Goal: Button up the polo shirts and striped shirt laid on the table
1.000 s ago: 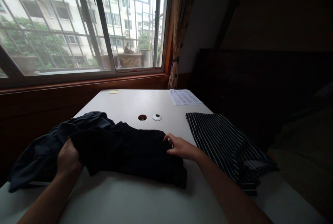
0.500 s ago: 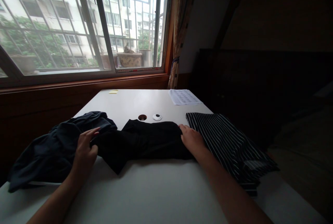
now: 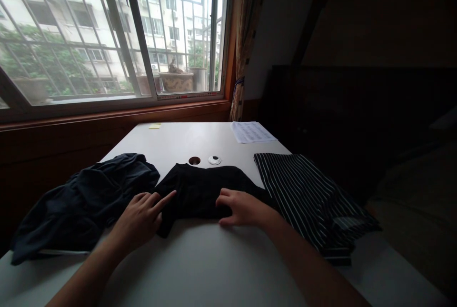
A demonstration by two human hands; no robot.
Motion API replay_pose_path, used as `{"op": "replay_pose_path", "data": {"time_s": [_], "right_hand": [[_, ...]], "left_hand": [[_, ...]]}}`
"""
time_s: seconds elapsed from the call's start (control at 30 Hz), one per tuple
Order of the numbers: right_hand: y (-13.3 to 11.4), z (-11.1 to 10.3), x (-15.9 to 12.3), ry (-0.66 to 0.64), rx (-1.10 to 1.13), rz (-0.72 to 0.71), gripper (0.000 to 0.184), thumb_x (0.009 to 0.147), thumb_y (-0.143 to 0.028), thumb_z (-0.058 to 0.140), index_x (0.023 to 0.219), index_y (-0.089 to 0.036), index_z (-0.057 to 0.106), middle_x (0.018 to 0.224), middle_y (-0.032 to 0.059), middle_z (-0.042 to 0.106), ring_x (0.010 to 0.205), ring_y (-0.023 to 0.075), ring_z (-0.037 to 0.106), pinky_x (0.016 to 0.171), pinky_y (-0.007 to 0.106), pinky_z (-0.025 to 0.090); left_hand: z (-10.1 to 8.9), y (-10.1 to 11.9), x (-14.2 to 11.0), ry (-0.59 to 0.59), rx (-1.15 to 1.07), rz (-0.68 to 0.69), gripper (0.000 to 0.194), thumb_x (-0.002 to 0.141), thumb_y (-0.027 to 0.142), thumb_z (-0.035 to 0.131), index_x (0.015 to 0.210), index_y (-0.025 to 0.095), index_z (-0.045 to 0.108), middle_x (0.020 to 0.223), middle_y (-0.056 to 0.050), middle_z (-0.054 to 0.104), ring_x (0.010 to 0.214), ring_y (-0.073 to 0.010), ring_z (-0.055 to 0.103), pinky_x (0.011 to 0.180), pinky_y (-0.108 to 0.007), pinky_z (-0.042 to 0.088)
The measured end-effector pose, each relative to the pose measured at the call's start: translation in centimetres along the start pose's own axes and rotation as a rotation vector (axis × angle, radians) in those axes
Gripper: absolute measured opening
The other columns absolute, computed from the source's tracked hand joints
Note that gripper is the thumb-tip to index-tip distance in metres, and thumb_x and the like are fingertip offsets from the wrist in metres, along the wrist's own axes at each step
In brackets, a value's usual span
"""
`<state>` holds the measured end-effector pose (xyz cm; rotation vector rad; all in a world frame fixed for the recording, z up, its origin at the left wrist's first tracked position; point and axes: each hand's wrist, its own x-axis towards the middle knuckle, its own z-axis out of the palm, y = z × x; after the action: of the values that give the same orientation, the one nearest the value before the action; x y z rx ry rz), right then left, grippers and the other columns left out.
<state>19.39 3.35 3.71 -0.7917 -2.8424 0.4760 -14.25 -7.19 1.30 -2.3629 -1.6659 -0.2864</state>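
Observation:
A black garment (image 3: pixel 203 185), which looks like a short-sleeved top, lies spread across the middle of the white table (image 3: pixel 200 269). Over its left end is my left hand (image 3: pixel 143 214), index finger stretched out across the cloth and the other fingers loosely bent. My right hand (image 3: pixel 239 207) rests at the garment's lower right part, its fingertips on the cloth and its thumb apart near the bottom edge. Neither hand visibly grips fabric. Left of them is a crumpled dark blue garment (image 3: pixel 82 202). To the right lies a black-and-white striped garment (image 3: pixel 303 188), laid fairly flat.
Farther back on the table are a round hole (image 3: pixel 194 160), a white round cap (image 3: pixel 214 160), a printed sheet (image 3: pixel 252 132) and a yellow note (image 3: pixel 154 126). Behind the table stands a barred window (image 3: pixel 167 35) with a tied curtain (image 3: pixel 239 69) beside it.
My left hand has moved right and onto the black garment from its left sleeve end. My right hand has moved left and down from the garment's right end toward its lower edge.

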Motion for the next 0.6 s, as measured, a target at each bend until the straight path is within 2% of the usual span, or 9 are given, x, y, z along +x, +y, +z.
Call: {"op": "replay_pose_path", "data": {"time_s": [0.1, 0.23, 0.33, 0.43, 0.5, 0.6], "right_hand": [[0.2, -0.1, -0.1, -0.003, -0.001, 0.034, 0.025, 0.077, -0.025, 0.072, 0.101, -0.023, 0.065, 0.102, -0.0002, 0.060, 0.074, 0.0113, 0.056, 0.064, 0.023, 0.037], [0.7, -0.3, 0.0, 0.006, -0.057, 0.033, 0.021, 0.077, -0.017, 0.069, 0.097, -0.023, 0.065, 0.101, 0.0000, 0.060, 0.075, 0.0123, 0.057, 0.064, 0.023, 0.037], [1.1, -0.1, 0.1, 0.020, -0.117, 0.061, 0.021, 0.078, -0.013, 0.065, 0.097, -0.022, 0.065, 0.103, 0.0013, 0.060, 0.079, 0.0137, 0.059, 0.066, 0.024, 0.038], [1.8, -0.1, 0.2, 0.032, -0.165, 0.137, 0.023, 0.079, -0.010, 0.062, 0.100, -0.021, 0.064, 0.107, 0.0028, 0.059, 0.079, 0.0137, 0.060, 0.067, 0.025, 0.039], [2.4, -0.3, 0.1, 0.045, -0.198, 0.203, 0.024, 0.080, -0.009, 0.060, 0.100, -0.021, 0.064, 0.109, 0.0033, 0.059, 0.080, 0.0142, 0.062, 0.068, 0.025, 0.040], [3.4, -0.7, -0.2, 0.086, -0.258, 0.328, 0.025, 0.081, -0.007, 0.057, 0.100, -0.023, 0.065, 0.109, 0.0031, 0.059, 0.082, 0.0151, 0.064, 0.070, 0.025, 0.041]], "left_hand": [[0.7, -0.5, -0.1, -0.015, -0.055, -0.066, 0.050, 0.091, 0.021, 0.049, 0.141, 0.030, 0.050, 0.102, -0.008, 0.065, 0.090, -0.0263, 0.061, 0.085, -0.041, 0.042], [1.5, -1.1, -0.2, -0.057, -0.235, -0.197, 0.031, 0.092, 0.025, 0.047, 0.115, 0.026, 0.067, 0.094, -0.007, 0.070, 0.081, -0.0261, 0.065, 0.074, -0.034, 0.042], [1.4, -1.7, -0.4, -0.039, -0.381, -0.317, 0.021, 0.087, 0.028, 0.049, 0.096, 0.026, 0.069, 0.080, -0.004, 0.069, 0.072, -0.0236, 0.064, 0.067, -0.030, 0.042], [0.8, -3.0, -1.0, 0.002, -0.609, -0.356, 0.017, 0.080, 0.034, 0.055, 0.085, 0.022, 0.067, 0.071, -0.001, 0.065, 0.063, -0.0194, 0.058, 0.061, -0.027, 0.041], [0.2, -4.3, -1.8, 0.037, -0.810, -0.411, 0.023, 0.076, 0.041, 0.061, 0.082, 0.019, 0.066, 0.068, -0.001, 0.063, 0.059, -0.0178, 0.054, 0.056, -0.026, 0.041], [-0.6, -6.4, -3.3, 0.177, -1.145, -0.616, 0.033, 0.073, 0.049, 0.068, 0.085, 0.019, 0.064, 0.063, 0.001, 0.058, 0.054, -0.0154, 0.049, 0.049, -0.023, 0.038]]}}
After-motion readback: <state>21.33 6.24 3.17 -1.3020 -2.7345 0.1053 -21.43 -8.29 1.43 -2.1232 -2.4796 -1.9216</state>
